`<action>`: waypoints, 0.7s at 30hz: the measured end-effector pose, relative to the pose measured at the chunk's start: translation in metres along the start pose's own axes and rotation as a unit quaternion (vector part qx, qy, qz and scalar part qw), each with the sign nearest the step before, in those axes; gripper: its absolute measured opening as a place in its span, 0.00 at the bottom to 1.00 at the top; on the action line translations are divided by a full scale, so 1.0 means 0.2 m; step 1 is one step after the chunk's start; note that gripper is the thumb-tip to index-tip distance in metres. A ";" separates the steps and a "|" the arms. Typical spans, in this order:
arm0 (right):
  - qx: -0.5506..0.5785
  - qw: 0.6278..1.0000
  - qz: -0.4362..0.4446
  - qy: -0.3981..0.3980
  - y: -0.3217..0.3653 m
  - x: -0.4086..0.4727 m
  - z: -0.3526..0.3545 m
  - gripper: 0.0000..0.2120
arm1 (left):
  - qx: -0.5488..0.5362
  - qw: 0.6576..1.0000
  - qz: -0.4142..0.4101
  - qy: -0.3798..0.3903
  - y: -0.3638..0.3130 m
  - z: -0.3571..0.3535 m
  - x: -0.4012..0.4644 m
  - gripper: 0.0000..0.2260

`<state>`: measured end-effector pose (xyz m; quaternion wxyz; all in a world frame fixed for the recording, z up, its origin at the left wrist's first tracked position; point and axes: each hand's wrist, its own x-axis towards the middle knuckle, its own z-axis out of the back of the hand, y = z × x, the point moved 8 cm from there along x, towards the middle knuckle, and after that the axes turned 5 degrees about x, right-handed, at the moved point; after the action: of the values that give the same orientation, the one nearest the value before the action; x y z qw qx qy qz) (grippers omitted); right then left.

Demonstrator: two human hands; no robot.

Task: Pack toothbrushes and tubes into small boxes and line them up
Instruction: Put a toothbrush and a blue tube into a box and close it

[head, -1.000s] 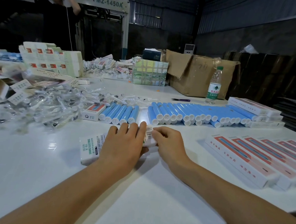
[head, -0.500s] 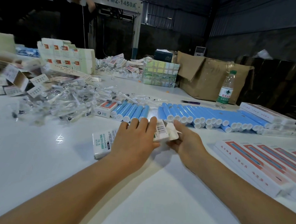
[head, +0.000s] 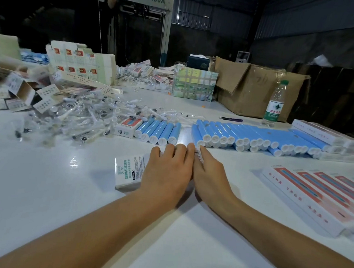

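Note:
A small white box (head: 127, 172) with green print lies on the white table (head: 42, 187) in front of me. My left hand (head: 167, 173) lies over its right half, fingers curled over the far edge and holding it down. My right hand (head: 208, 175) presses against the box's right end, index finger straight along the barcoded end flap. Just beyond lie a long row of blue tubes (head: 255, 137) and a smaller group of blue tubes (head: 159, 130). Bagged toothbrush heads (head: 79, 116) are heaped at the left. Packed pink-and-white boxes (head: 314, 195) are lined up at the right.
A short box (head: 128, 126) lies beside the small tube group. Stacked long boxes (head: 327, 134), a water bottle (head: 275, 103) and a cardboard carton (head: 254, 87) stand at the back right. Open and flat cartons (head: 18, 89) crowd the left. A person stands at the far left.
My right hand let go of the open end flap and moved in against the box's end beside my left hand. The flap no longer sticks out. The view shifted slightly.

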<state>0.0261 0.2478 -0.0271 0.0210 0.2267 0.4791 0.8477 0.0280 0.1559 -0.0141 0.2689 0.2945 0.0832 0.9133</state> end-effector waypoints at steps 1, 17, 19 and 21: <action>0.073 0.997 -0.032 -0.001 -0.02 0.00 0.00 0.10 | -0.010 1.000 0.002 -0.003 0.00 -0.01 0.01 0.32; 0.357 0.918 -0.172 -0.018 -0.09 0.00 0.05 0.13 | -0.010 0.999 -0.007 -0.031 0.04 0.01 -0.01 0.31; 0.352 0.919 -0.175 -0.016 -0.09 0.00 0.03 0.12 | 0.012 0.999 -0.004 -0.041 0.05 0.05 -0.02 0.31; 0.369 0.911 -0.183 -0.010 -0.10 0.00 0.02 0.13 | 0.025 0.999 -0.005 -0.031 0.04 0.04 -0.02 0.31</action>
<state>0.0240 0.2609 -0.0420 0.0960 0.1349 0.7904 0.5898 0.0325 0.1466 -0.0065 0.2688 0.3290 0.0995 0.8998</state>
